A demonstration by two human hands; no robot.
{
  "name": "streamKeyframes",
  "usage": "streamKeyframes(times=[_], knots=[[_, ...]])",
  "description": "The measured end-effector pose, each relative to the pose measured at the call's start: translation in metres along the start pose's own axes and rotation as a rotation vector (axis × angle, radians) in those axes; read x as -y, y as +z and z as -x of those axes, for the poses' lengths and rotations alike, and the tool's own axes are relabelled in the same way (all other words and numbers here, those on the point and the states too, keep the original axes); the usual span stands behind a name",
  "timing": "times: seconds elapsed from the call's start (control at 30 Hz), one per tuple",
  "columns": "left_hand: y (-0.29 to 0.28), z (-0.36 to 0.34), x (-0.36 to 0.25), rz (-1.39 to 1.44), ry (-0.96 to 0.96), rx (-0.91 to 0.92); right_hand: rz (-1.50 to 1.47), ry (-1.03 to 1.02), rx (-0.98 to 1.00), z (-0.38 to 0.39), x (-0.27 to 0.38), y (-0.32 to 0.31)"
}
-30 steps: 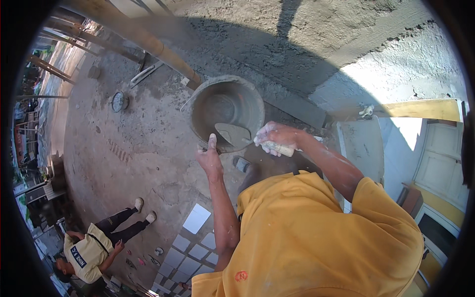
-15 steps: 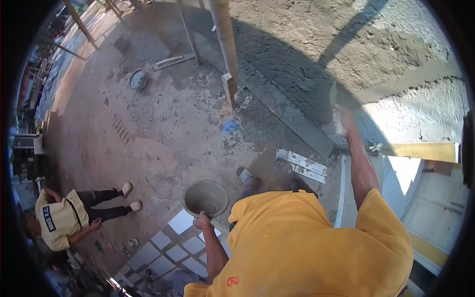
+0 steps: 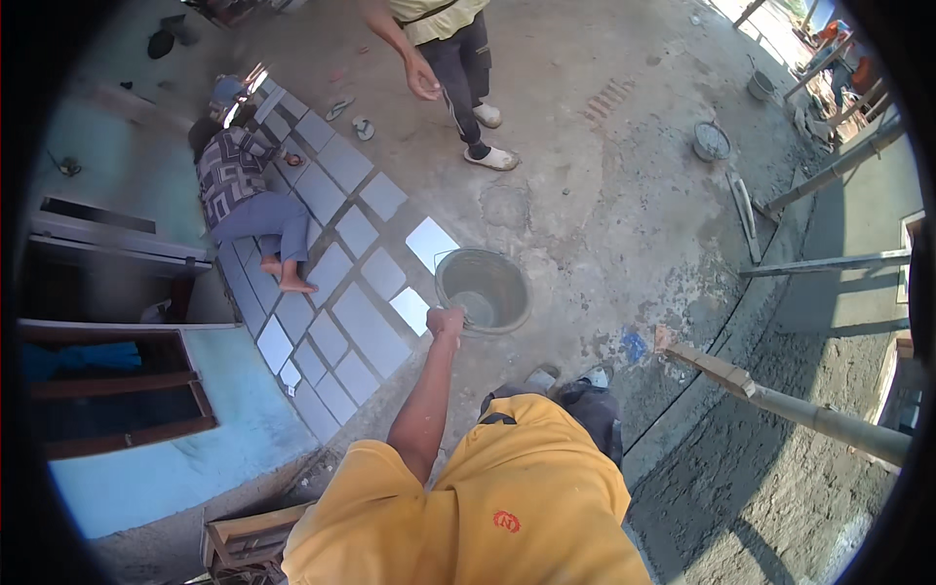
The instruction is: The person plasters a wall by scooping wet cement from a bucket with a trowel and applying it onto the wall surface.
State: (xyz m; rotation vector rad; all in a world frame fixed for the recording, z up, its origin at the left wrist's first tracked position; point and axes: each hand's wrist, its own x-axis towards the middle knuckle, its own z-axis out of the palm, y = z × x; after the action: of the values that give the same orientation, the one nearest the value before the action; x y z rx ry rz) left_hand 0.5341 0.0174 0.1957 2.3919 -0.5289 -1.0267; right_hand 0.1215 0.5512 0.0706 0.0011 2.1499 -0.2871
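My left hand [image 3: 446,326] grips the near rim of a round, grey, mud-stained bucket [image 3: 492,283], held out over the floor in front of me with its open top facing up. The bucket looks nearly empty, with grey residue inside. Just beyond it lies the edge of an area of pale tiles [image 3: 356,332] set with gaps between them. My right hand is out of view, and the trowel from the earlier frames cannot be seen either.
A standing person [image 3: 458,83] is ahead, another [image 3: 249,205] lies on the tiles by a blue wall [image 3: 146,487]. At right are bamboo poles [image 3: 838,419], a rough-plastered wall [image 3: 760,487], loose boards [image 3: 741,214] and a bucket of grey material [image 3: 712,141]. Sandals [image 3: 364,128] lie ahead.
The view has swung left toward the tiles and co-workers, away from the plastered wall. My left hand has moved the bucket outward. My right hand, earlier raised with the trowel, has left view.
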Motion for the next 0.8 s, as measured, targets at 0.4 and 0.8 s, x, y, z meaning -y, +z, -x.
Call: streamKeyframes(times=[0.4,0.8], knots=[[0.107,-0.037,-0.202,0.240,0.214,0.278,0.233,-0.279,0.053,-0.227,0.209,-0.099],[0.207,-0.016,-0.370,-0.050,0.398,-0.076,-0.251,-0.429,-0.047,-0.242,0.636,-0.194]])
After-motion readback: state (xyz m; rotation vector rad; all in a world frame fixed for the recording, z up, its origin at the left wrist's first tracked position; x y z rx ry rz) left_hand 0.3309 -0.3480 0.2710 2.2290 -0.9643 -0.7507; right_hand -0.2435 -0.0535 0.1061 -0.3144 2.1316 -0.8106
